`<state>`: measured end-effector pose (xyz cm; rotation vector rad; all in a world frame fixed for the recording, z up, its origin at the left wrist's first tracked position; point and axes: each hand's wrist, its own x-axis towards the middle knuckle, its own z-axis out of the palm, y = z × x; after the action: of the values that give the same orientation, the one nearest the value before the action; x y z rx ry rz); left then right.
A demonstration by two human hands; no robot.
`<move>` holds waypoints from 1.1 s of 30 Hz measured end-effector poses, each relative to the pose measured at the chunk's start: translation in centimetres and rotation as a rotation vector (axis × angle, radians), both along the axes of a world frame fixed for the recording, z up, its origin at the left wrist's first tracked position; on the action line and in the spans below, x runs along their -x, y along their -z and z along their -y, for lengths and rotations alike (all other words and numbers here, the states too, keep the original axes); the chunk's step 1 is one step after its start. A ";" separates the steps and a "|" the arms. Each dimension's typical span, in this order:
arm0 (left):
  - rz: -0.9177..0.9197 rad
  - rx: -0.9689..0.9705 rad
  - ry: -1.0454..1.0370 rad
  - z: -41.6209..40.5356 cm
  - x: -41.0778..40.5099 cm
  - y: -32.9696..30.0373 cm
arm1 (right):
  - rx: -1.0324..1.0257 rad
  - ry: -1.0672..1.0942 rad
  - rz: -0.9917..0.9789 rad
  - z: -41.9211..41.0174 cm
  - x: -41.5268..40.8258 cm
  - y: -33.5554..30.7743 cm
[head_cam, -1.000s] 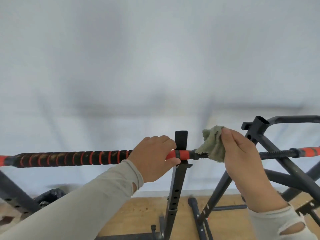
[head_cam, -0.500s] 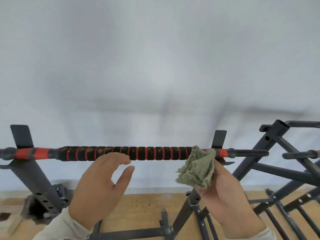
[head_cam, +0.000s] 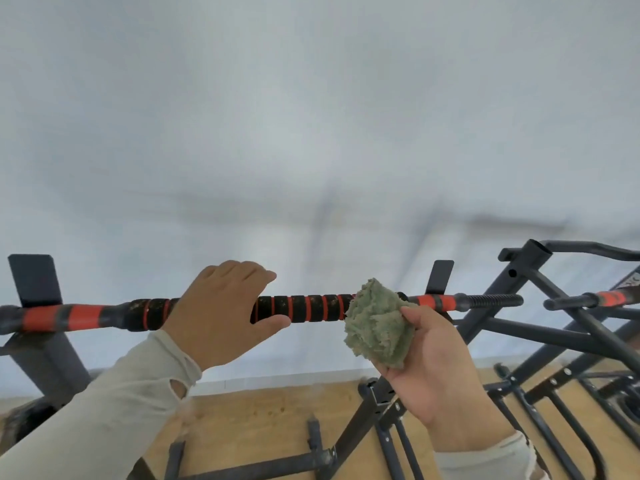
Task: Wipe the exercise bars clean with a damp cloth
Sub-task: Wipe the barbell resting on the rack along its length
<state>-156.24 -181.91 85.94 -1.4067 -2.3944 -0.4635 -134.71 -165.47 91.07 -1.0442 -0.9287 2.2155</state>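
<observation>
A black bar with red rings lies level across two dark uprights. My left hand grips its padded middle, fingers over the top and thumb underneath. My right hand holds a crumpled green cloth bunched in its palm. The cloth touches the right end of the padded section, where the red-taped end begins.
The left upright and the right upright hook carry the bar. A second dark frame with another red-taped bar stands at the right. Frame legs spread over the wooden floor. A pale wall is behind.
My left hand let go of the bar's right end, hovered open, and now grips the padded middle. My right hand with the cloth came leftward to the padding's end. The view shifted left.
</observation>
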 end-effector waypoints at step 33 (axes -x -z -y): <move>0.078 0.084 0.016 -1.4 2.2 0.8 | -1.790 -0.480 0.781 -5.6 2.9 4.0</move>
<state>-158.46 -180.47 85.18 -1.4696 -2.4931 -0.4343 -137.60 -159.85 87.11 -0.6070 -2.7566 0.3046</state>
